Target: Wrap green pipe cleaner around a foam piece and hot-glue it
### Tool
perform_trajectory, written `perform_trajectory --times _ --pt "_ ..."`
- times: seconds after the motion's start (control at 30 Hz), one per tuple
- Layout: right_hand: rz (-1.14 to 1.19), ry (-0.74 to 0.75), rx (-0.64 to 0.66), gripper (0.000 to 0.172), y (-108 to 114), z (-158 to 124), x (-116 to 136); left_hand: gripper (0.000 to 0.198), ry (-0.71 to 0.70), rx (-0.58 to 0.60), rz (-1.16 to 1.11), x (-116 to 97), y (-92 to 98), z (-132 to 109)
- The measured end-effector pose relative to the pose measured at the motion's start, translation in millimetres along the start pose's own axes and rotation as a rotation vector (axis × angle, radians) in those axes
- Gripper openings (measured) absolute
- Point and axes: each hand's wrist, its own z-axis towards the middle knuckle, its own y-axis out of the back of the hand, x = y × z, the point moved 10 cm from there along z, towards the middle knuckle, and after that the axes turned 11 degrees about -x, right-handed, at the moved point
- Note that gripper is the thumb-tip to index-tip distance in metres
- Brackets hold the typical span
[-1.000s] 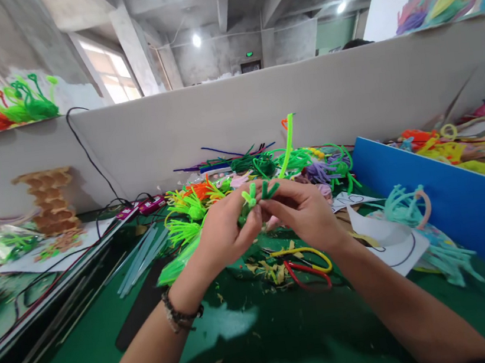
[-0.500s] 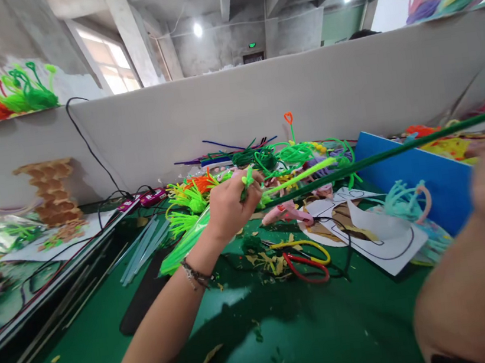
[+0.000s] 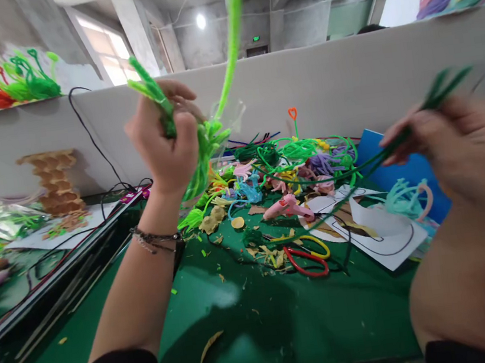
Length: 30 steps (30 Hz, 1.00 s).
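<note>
My left hand [image 3: 165, 141] is raised above the table, its fingers closed round a bundle of bright green pipe cleaners [image 3: 202, 166]. Clear plastic film shows at the bundle's side, and one long lime stem reaches up out of view. At the right, my right hand [image 3: 465, 146] pinches several dark green pipe cleaners [image 3: 392, 147]. Their short ends stick up past the fingers, while the long ends sag leftward over the table. Below them lie scissors [image 3: 309, 261] with red and yellow handles and a pink glue gun [image 3: 288, 206].
A heap of coloured pipe cleaners [image 3: 301, 153] lies along the grey partition [image 3: 214, 99]. To the right are cut white paper [image 3: 379, 241] and a blue board [image 3: 367, 156]. Cardboard egg tray [image 3: 57, 182] and power cables stand at left. Scraps dot the green table [image 3: 254, 335].
My left hand has risen from the table with the bright green bundle. The dark green stems, earlier stretched straight across, now droop from my right hand, which has come further into view.
</note>
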Motion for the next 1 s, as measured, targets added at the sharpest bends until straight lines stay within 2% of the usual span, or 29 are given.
perform_trajectory --times 0.07,0.2,0.27,0.33,0.4,0.47,0.5,0.57,0.6,0.7,0.77,0.83,0.87,0.93,0.97,1.0 --pt "-0.049 -0.051 0.01 0.015 -16 2 -4 0.01 -0.05 -0.056 0.01 -5 17.2 2" --pt "0.074 0.031 0.061 0.012 -52 -3 8 0.014 -0.149 -0.137 0.134 -17 52.6 -5" --pt "0.067 0.096 0.099 0.011 -71 -15 9 0.017 -0.142 -0.161 0.213 -18 67.8 -11" --pt "-0.072 0.181 0.231 0.013 -100 -38 4 0.019 -0.12 -0.126 0.276 -17 76.0 -19" --pt "-0.161 0.261 0.399 0.017 -128 -68 -6 0.019 -0.107 -0.028 0.315 -15 75.7 -29" --pt "-0.291 0.246 0.616 0.023 -150 -98 -25 0.017 -0.12 0.114 0.316 -15 67.9 -43" --pt "-0.363 0.218 0.692 0.026 -154 -109 -35 0.016 -0.126 0.18 0.306 -16 63.3 -50" --pt "-0.455 0.154 0.852 0.037 -154 -125 -49 0.014 -0.134 0.305 0.265 -20 52.9 -65" --pt "-0.479 0.124 0.891 0.041 -150 -126 -50 0.014 -0.142 0.361 0.224 -24 47.6 -72" --pt "-0.433 0.068 0.984 0.048 -135 -125 -38 0.019 -0.185 0.46 0.129 -38 36.9 -89" --pt "-0.365 0.079 0.94 0.04 -127 -116 -18 0.022 -0.21 0.466 0.116 -44 35.1 -95" --pt "-0.209 0.146 0.818 0.02 -123 -107 14 0.024 -0.209 0.445 0.092 -46 37.0 -99" --pt "-0.076 0.203 0.707 0.014 -118 -101 35 0.026 -0.196 0.42 0.071 -44 39.8 -100" --pt "0.107 0.298 0.443 0.015 -102 -90 70 0.033 -0.125 0.346 0.043 -35 48.5 -101" --pt "0.098 0.341 0.341 0.015 -97 -89 82 0.037 -0.079 0.308 0.041 -29 53.4 -102" --pt "0.06 0.402 0.302 0.014 -98 -91 93 0.042 -0.016 0.283 0.059 -20 57.5 -104"
